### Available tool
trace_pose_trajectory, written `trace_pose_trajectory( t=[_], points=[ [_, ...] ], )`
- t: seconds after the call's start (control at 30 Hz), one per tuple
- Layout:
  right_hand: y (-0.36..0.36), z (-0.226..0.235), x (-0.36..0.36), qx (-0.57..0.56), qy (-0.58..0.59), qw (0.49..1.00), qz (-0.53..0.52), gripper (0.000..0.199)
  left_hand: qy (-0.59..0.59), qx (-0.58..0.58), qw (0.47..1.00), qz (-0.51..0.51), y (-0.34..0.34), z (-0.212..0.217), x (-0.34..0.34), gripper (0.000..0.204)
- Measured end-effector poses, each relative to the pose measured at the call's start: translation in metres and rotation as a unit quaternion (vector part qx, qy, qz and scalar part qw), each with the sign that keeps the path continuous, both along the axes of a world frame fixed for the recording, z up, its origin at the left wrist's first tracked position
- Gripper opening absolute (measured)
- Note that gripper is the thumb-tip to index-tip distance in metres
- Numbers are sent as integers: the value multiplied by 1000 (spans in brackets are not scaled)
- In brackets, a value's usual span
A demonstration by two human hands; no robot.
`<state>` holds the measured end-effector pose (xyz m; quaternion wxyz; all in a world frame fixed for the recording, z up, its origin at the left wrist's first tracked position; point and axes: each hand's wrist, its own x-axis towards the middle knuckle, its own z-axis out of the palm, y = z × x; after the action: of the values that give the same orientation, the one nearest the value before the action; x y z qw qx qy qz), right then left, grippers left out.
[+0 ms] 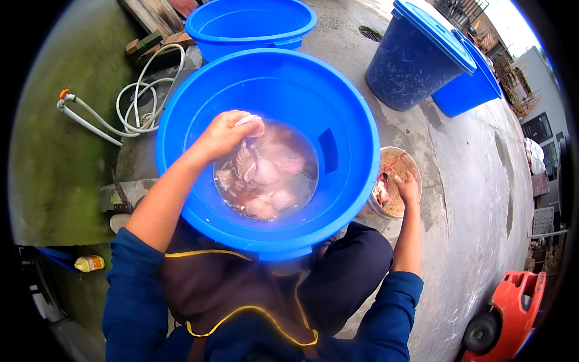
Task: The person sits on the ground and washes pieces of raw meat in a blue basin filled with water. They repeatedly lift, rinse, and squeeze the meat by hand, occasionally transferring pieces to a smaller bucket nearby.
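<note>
A large round blue tub point(341, 96) stands in front of my knees, with cloudy water in its bottom. Several pale pink pieces of raw meat or offal point(265, 175) lie in that water. Over the tub's left half, my left hand point(223, 137) is closed on a whitish-pink piece of offal point(253, 127); a thin purplish strand hangs beneath it. To the tub's right sits a small whitish bucket point(400, 158), stained brown inside. My right hand point(408, 187) is over its right side, fingers apart and holding nothing. Reddish scraps point(380, 189) lie at the bucket's left side.
Behind the tub stands another blue tub point(250, 24). Tall blue bins point(416, 57) are at the far right. A coiled white hose point(142, 99) lies by the mossy wall on the left. A red vehicle point(512, 314) is at the lower right, a yellow bottle point(89, 263) at the lower left.
</note>
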<state>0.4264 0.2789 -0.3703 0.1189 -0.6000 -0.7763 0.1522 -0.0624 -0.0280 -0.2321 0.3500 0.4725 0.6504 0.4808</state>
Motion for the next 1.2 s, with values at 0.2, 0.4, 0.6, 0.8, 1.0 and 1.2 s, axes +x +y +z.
trace_pose_trajectory(
  t=[0.2, 0.4, 0.6, 0.8, 1.0, 1.2],
  points=[
    [-16, 136, -69, -25, 326, 936, 131, 18, -60, 15, 998, -4, -1, 15, 5, 25],
    [-116, 208, -182, -15, 259, 936, 237, 33, -110, 80, 990, -43, -6, 24, 12, 21],
    [-196, 192, -254, -273, 322, 847, 323, 26, -62, 111, 986, -107, -4, 27, 20, 15],
    [-222, 175, -280, -297, 343, 819, 351, 28, 30, 123, 988, -93, -2, 22, 34, 13],
    [-205, 167, -281, -371, 347, 789, 346, 21, 36, 127, 986, -97, -3, 30, 38, 12],
    [-215, 157, -286, -215, 475, 790, 321, 17, 61, 136, 985, -92, -1, 32, 40, 8]
  ],
)
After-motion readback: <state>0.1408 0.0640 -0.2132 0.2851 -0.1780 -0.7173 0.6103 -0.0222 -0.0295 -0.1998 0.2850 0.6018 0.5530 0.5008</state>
